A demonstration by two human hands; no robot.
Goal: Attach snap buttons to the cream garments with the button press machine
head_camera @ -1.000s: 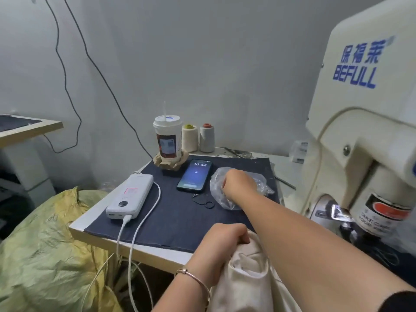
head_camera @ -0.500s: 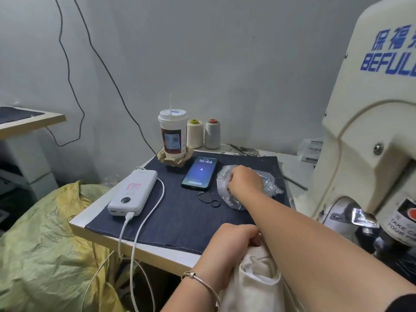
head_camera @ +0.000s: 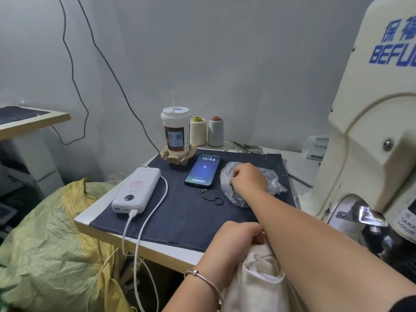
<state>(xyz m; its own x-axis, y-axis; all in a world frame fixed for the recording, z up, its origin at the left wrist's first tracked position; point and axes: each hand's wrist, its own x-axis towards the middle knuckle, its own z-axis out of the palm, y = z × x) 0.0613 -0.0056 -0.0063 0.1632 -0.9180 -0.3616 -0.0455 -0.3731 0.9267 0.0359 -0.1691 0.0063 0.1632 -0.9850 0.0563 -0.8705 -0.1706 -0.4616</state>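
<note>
My left hand (head_camera: 234,244) grips a bunched cream garment (head_camera: 258,280) at the bottom centre, just off the table's front edge. My right hand (head_camera: 247,179) reaches across into a crumpled clear plastic bag (head_camera: 273,183) lying on the dark blue mat (head_camera: 180,212); its fingers are curled down inside the bag and what they touch is hidden. The cream button press machine (head_camera: 369,136) fills the right side, with its metal head (head_camera: 360,212) low at the right.
On the mat lie a lit phone (head_camera: 202,170), a white power bank (head_camera: 137,192) with a cable, and a small black ring strap (head_camera: 212,198). A drink cup (head_camera: 176,131) and two thread cones (head_camera: 198,130) stand at the back. A yellow-green sack (head_camera: 49,244) sits left of the table.
The view has shifted slightly left, so the machine sits further right. My right hand stays in the plastic bag with small finger movement. My left hand keeps hold of the garment.
</note>
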